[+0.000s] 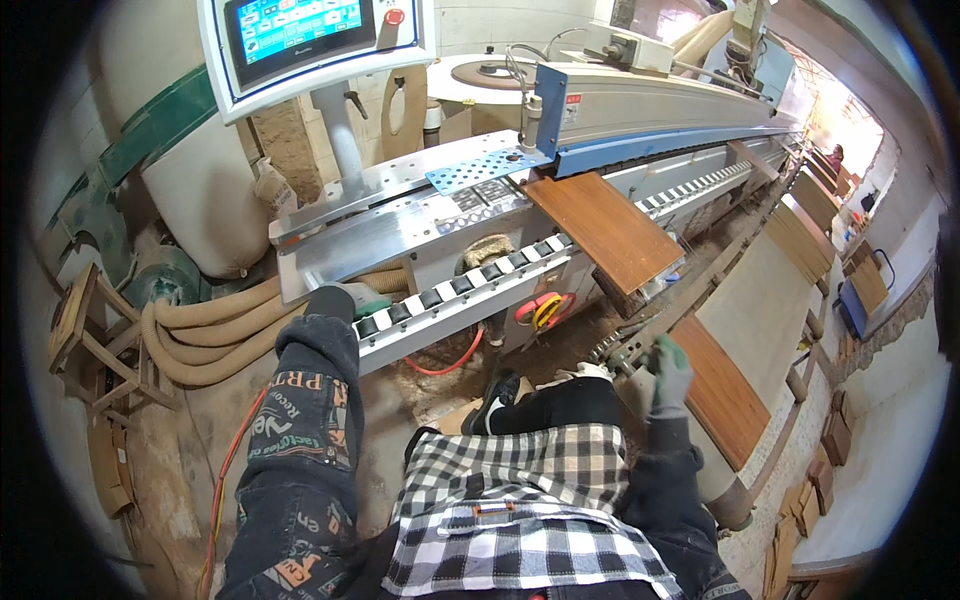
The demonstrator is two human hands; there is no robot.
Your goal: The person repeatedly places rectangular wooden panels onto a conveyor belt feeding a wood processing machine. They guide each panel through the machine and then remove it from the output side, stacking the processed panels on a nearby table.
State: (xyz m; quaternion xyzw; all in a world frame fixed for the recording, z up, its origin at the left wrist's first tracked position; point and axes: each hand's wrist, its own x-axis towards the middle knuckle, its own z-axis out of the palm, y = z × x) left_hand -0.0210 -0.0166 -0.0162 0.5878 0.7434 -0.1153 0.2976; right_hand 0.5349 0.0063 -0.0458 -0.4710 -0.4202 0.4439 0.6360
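My left hand [366,303], in a green and grey glove, rests at the left end of the infeed rail [460,293] with black rollers; the sleeve hides most of its fingers. My right hand [670,372], also gloved, has its fingers curled beside a brown board [722,395] on the return conveyor; what is in them, if anything, is hidden. Ahead, another brown board [605,225] lies across the machine [650,150], by a perforated blue plate [475,172]. A control screen [292,30] hangs at upper left.
Tan hoses [205,320], a wooden stool [95,350] and a red air hose [430,368] lie left and below. The conveyor [760,290] runs away to the right, carrying panels. A blue trolley [852,305] stands by the right wall. A person [834,160] is far off.
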